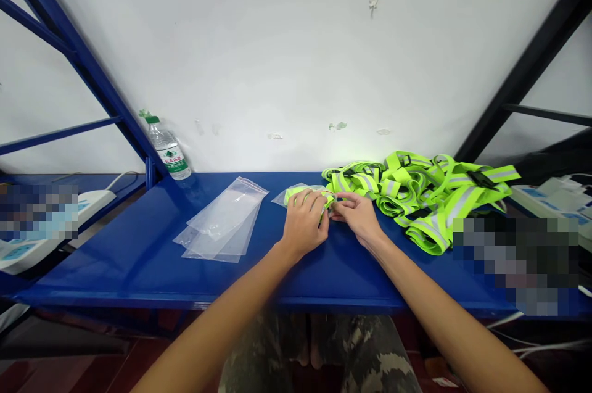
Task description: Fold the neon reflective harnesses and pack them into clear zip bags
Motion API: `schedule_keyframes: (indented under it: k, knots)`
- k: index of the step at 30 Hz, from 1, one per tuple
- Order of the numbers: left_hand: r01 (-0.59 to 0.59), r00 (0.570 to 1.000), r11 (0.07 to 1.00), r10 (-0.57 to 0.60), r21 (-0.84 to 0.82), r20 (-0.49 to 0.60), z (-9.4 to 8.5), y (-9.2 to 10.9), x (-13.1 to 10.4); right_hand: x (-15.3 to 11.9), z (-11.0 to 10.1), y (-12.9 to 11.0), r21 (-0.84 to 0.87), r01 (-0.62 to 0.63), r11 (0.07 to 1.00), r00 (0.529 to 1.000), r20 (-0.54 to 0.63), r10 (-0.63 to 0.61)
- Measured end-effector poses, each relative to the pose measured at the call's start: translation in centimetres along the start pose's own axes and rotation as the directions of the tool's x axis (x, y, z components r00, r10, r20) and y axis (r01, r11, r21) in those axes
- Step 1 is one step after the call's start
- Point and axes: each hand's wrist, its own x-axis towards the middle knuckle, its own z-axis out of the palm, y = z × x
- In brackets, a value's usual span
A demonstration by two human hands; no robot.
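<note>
1. From far off, through the head camera, I look down on a blue table [139,263] and two bare hands near its middle.
2. My left hand [304,220] is curled over a bright green bundle [290,194], holding it down with bent fingers.
3. My right hand [354,214] is just beside it, with its thumb and fingers close together at the bundle's right end. I cannot tell if they pinch the bag, a strap or nothing.
4. The bundle is on the table, under my left hand. A thin see-through bag [279,197] shows around its left side. My fingers hide the rest, so I cannot tell if the bundle is all the way in.
5. I would say this one is partly done: the bundle is small and bunched up, and the bag is with it, but both hands are on the job.
6. Lots seems left. A big messy pile of straps [439,220], green with silver stripes, lies to the right, outside any bag.
7. Some flat bags [226,214] lie to the left, well apart from the pile.
8. A water bottle [171,149] leans by the wall [259,60], away from my hands.
</note>
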Motion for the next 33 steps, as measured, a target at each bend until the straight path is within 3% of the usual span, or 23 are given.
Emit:
schedule_keyframes:
  k: [6,13,22,29,33]
  knots:
    - [0.067,0.995,0.997,-0.070,-0.045,-0.064,0.2,0.4,-0.2,0.0,-0.1,0.1,-0.051,0.040,0.998,0.999,0.017,-0.039]
    - [0.268,0.962,0.962,-0.269,-0.052,-0.031,0.5,0.1,-0.1,0.3,-0.5,0.8,-0.146,0.145,0.979,0.984,0.128,-0.127]
    - [0.408,0.913,0.912,-0.409,0.036,-0.002,0.5,-0.6,-0.2,0.8,-0.8,1.6,-0.206,0.180,0.962,0.978,0.146,-0.151]
    - [0.408,0.898,0.908,-0.418,0.092,0.136,0.6,-1.6,-0.2,0.9,-0.7,2.1,-0.237,0.198,0.951,0.973,0.162,-0.163]
    - [0.321,0.916,0.933,-0.349,0.162,0.199,0.4,-2.3,-0.3,1.0,-0.8,2.3,-0.248,0.205,0.947,0.971,0.173,-0.165]
